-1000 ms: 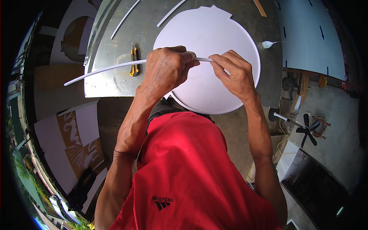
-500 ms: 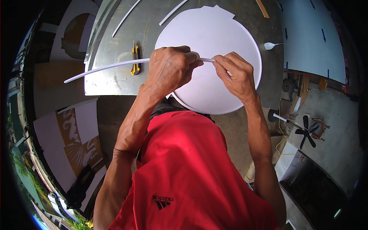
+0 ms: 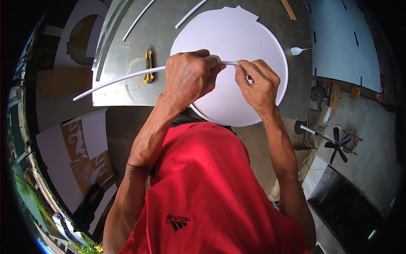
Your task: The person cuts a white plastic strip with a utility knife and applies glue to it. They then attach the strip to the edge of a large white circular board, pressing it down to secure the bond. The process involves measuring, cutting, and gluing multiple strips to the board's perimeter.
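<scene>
A thin white strip [image 3: 120,79] runs through both of my hands, its long free end reaching out to the left and curving slightly down. My left hand [image 3: 190,74] is closed around it in a fist. A short way to the right, my right hand [image 3: 259,82] pinches the same strip between thumb and fingers. Beneath my hands lies a large white round panel [image 3: 211,36] with a raised rim and a stepped tab at its far edge. To the left of my left hand rests a yellow and black utility knife [image 3: 149,64].
The grey metal table [image 3: 122,91] carries two more white strips [image 3: 138,20] at the back and a small white squeeze bottle [image 3: 297,51] right of the panel. A pale blue sheet [image 3: 344,42] lies at the far right. A black fan [image 3: 336,144] stands lower right.
The strip's free left end has dipped a little lower. My right hand has shifted slightly, and its fingers are curled more around the strip. My left hand has hardly moved.
</scene>
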